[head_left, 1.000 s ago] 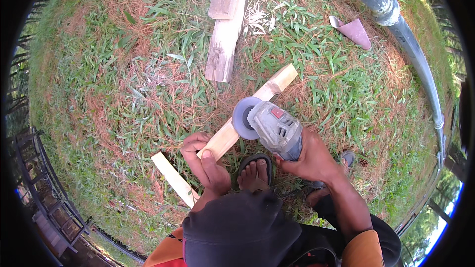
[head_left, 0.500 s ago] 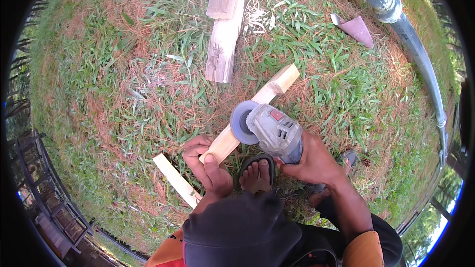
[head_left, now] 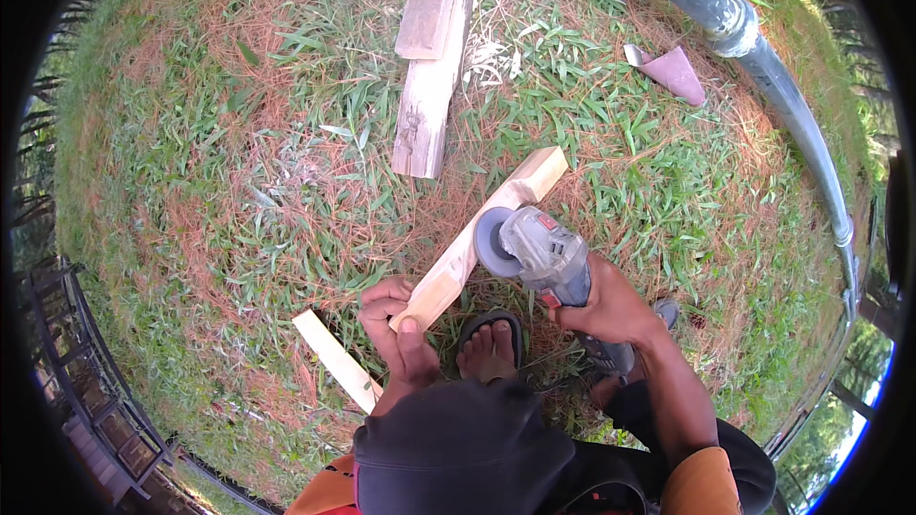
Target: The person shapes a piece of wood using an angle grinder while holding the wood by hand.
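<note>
My left hand pinches the near end of a pale piece of wood, thumb on top and fingers curled round its left side. The wood slants away to the right and has a notch-like hollow near its far end. In my right hand is a grey angle grinder, gripped round its body. The grinder's round grey disc sits at the wood's right edge, around the middle; I cannot tell whether it touches. My sandalled foot is just below the wood, between both hands.
Another pale strip of wood lies on the grass by my left hand. Ahead is a weathered beam with a shorter board on it. A curled pinkish sheet lies at the far right, near a thick grey pipe.
The grinder has turned and shifted right, so its disc now sits at the wood's edge instead of over its face. The wood's far end appears slightly lower. Both hands keep their hold.
</note>
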Demonstrator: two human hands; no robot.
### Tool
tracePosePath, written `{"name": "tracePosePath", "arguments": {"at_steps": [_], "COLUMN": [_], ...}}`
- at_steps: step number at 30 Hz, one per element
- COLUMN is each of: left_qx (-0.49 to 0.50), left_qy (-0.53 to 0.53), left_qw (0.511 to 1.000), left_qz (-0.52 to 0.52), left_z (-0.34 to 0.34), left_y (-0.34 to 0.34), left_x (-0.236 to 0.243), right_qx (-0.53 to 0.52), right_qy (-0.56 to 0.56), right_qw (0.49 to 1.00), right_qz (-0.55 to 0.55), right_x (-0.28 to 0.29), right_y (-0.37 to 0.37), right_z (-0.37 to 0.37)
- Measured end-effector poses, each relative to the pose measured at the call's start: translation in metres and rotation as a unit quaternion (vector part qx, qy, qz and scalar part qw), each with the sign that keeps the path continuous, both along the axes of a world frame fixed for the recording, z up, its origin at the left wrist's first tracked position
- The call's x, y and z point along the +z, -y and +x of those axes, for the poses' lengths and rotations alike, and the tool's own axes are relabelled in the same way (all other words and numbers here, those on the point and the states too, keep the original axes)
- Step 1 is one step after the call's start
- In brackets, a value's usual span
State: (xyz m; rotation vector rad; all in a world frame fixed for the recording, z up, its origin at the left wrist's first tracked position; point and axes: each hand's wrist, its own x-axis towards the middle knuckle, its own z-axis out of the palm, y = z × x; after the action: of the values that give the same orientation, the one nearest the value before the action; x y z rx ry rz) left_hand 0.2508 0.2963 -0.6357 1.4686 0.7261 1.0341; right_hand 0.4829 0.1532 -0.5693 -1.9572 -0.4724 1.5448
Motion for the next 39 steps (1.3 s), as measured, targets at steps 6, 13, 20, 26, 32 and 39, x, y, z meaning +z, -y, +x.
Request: {"name": "tracePosePath", "arguments": {"at_steps": [6,13,20,26,32,39], "left_qx": [-0.036,-0.226,-0.203,-0.223,-0.187,-0.258], "left_qy": [0.082,-0.158,-0.237,-0.277,-0.305,-0.285], "left_qw": [0.785,0.768,0.78,0.783,0.789,0.863], "left_qz": [-0.613,-0.579,-0.542,-0.511,-0.5,-0.327], "left_z": [-0.041,-0.021,-0.03,-0.035,-0.034,-0.041], "left_y": [-0.044,-0.059,-0.051,-0.038,-0.029,-0.048], "left_x": [0.021,0.041,0.022,0.023,0.022,0.029], "right_qx": [0.01,0.029,0.052,-0.027,0.023,-0.083], "right_qy": [-0.057,-0.046,-0.054,0.012,-0.044,0.0], "right_qw": [0.998,0.997,0.991,0.997,0.996,0.988], "right_qz": [0.017,0.049,0.114,0.075,0.079,0.129], "right_x": [-0.001,-0.005,-0.013,-0.042,-0.028,-0.018], "right_y": [0.043,0.033,0.021,0.016,0.009,0.031], "right_z": [-0.009,-0.031,-0.055,-0.045,-0.039,0.004]}}
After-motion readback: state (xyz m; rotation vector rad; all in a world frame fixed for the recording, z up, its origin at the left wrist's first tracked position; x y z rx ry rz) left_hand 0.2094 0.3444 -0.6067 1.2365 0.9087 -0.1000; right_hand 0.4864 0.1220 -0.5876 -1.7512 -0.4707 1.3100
